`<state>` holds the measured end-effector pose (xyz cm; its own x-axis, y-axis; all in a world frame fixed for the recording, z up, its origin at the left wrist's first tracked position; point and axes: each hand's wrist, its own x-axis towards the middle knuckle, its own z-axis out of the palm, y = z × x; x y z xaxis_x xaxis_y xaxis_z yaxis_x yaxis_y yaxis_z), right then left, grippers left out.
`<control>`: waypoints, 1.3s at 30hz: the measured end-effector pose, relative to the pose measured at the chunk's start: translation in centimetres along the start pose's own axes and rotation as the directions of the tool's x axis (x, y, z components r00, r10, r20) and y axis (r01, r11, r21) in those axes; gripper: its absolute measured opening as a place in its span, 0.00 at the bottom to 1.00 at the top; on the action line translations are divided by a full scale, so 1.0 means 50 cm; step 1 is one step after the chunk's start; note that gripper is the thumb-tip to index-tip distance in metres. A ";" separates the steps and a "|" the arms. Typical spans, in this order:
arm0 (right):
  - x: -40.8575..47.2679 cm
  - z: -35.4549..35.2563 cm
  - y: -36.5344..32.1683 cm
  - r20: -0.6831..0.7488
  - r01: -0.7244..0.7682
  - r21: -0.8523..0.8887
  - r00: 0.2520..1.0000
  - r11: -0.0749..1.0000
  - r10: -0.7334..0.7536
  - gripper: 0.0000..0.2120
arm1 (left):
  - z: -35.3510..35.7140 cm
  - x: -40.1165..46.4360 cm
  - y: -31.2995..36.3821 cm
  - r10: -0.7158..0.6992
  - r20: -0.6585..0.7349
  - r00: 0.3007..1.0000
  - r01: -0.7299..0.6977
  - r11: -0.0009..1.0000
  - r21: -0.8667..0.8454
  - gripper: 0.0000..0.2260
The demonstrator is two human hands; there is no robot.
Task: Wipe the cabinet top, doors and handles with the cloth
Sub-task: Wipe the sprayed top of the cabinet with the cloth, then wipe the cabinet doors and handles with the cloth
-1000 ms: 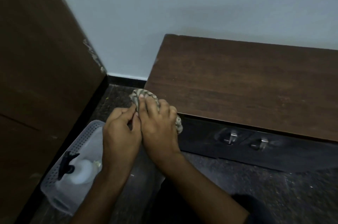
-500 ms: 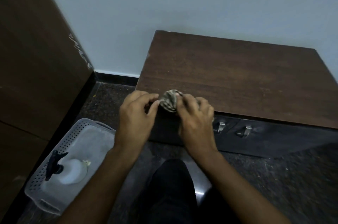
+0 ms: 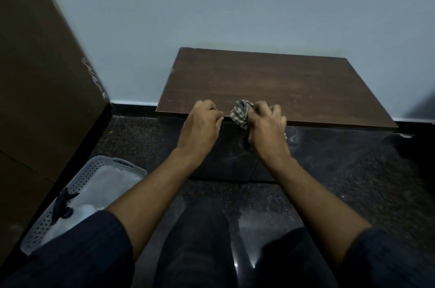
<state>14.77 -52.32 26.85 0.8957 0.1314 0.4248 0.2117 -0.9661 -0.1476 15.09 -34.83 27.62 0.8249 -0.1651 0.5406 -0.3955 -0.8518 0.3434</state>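
Moved since earlier: both hands had drifted rightward along the cabinet's front edge, the two had parted, and the view had pulled back so the whole top showed.
Right hand: the right hand sat at the middle of the frame, fingers curled shut around the cloth, with the striped bundle poking out toward the upper left of the fist.
Left hand: the left hand hung just left of the cloth, not touching it; its fingers were loosely bent with the thumb and forefinger tips close together, and I saw nothing held in them.
Cloth position: it was bunched right at the front lip of the cabinet top, over the edge where the top met the doors.
Handles: I could not make them out; the right hand and glare covered that part of the door face.
Progress: by my reading the wiping had hardly begun, since the top looked dull with faint marks across it.
Risk, cloth: such a tight wad would touch only a small patch, so strokes might leave streaks and missed strips.
Risk, grip: a loose tail could slip from the fist and drop to the dark floor, picking up grit.
Risk, surroundings: the basket with the spray bottle stood at the lower left, near the left elbow, and a wide backward sweep could knock it.
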 end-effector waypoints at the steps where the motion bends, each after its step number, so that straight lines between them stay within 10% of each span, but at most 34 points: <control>1: 0.001 -0.001 0.004 0.005 0.014 0.004 1.000 1.000 -0.014 0.16 | 0.004 0.003 0.001 -0.002 0.000 1.000 0.002 1.000 -0.001 0.05; 11: 0.014 -0.004 0.107 0.008 0.343 0.037 0.939 0.939 -0.343 0.18 | 0.034 -0.003 -0.001 0.010 -0.100 0.995 -0.014 0.999 -0.032 0.04; 20: -0.099 0.108 0.155 -0.439 0.284 -0.023 0.859 0.959 -0.265 0.14 | 0.141 -0.065 0.054 0.183 -0.153 0.971 -0.192 0.980 -0.046 0.15; 25: -0.115 0.183 0.124 -0.526 0.191 0.042 0.839 0.981 -0.141 0.10 | 0.175 -0.108 0.052 0.060 -0.036 0.998 -0.064 0.991 -0.121 0.18; 39: -0.159 0.183 0.080 -0.431 -0.013 0.478 0.868 0.878 0.248 0.09 | 0.186 -0.111 0.042 -0.151 0.037 0.988 0.154 0.924 -0.349 0.14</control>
<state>12.06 -55.19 14.68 0.6610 -0.2212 0.7170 0.3608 -0.7441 -0.5622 13.46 -40.32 18.18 0.8895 -0.0529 0.4539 -0.3793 -0.6393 0.6689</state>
